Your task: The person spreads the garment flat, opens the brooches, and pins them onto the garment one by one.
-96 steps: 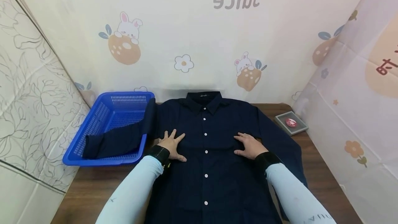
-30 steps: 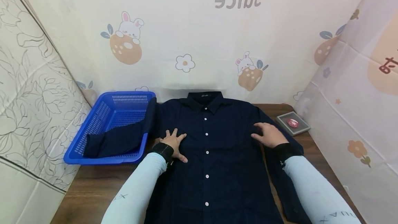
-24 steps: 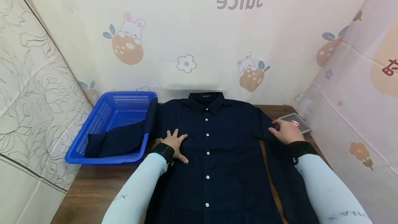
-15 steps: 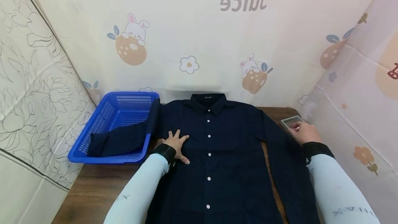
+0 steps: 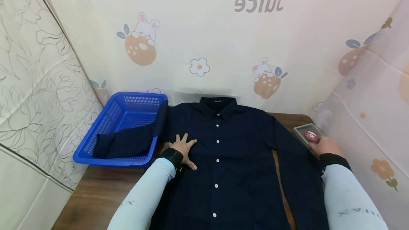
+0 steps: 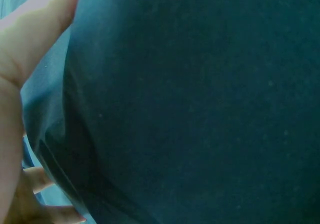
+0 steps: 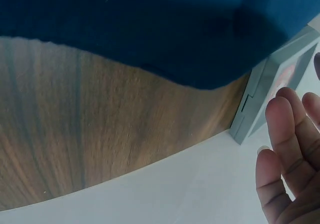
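Observation:
A dark navy button-up shirt (image 5: 236,173) lies spread front up, its collar at the back. My left hand (image 5: 183,149) rests on the shirt's left chest, fingers spread; the left wrist view shows the thumb (image 6: 35,39) along the dark cloth. One sleeve (image 5: 127,139) reaches into a blue plastic basket (image 5: 119,163); the other runs down the right side. My right hand (image 5: 327,146) is at the near right edge of a small grey box (image 5: 301,130) with a round red badge-like piece (image 5: 311,136). In the right wrist view its fingers (image 7: 281,121) bend loosely beside the box.
The brown wooden table (image 5: 92,194) shows at the left, and beyond the shirt's right shoulder. A printed cloth backdrop (image 5: 179,34) rises behind the table. Light side walls stand at left and right, the right one close to my right hand.
My right hand has moved right from the shirt's chest, across the sleeve, to the grey box. My left hand keeps its place on the shirt. The head view has shifted slightly.

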The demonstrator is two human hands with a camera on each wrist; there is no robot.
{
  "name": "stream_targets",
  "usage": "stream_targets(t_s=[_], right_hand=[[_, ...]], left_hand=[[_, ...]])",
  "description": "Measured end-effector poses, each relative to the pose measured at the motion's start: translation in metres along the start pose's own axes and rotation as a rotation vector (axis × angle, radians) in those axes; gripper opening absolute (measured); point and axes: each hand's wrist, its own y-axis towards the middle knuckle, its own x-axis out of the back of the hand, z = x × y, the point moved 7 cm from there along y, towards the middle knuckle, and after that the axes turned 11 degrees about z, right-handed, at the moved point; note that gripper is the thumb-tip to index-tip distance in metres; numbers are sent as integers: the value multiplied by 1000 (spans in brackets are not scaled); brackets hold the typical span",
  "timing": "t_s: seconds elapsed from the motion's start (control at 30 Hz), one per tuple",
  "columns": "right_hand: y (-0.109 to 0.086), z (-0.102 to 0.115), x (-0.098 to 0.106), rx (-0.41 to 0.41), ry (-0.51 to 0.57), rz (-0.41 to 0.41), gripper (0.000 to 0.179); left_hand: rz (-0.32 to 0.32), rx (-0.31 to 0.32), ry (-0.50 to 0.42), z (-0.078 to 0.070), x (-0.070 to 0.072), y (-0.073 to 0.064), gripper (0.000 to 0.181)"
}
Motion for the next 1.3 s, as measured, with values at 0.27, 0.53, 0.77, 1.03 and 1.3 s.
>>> stream_targets(t_s=[0.27,0.53,0.77,1.03,1.3], right_hand=[[6,6,-7,-29,-33,35,48],[11,2,-14,-54,-45,47,45],[9,6,-18,-73,-61,23,35],[4,10,-21,-108,-18,-22,24],[12,-8,-34,-111,33,-79,19]], left_hand=[[-15,1,12,0,3,-1,120],[-19,0,-15,-1,5,-2,119],[-7,-1,-17,-2,4,-3,118],[-6,1,-20,-1,3,-3,118],[-2,4,-27,-1,2,-2,119]])
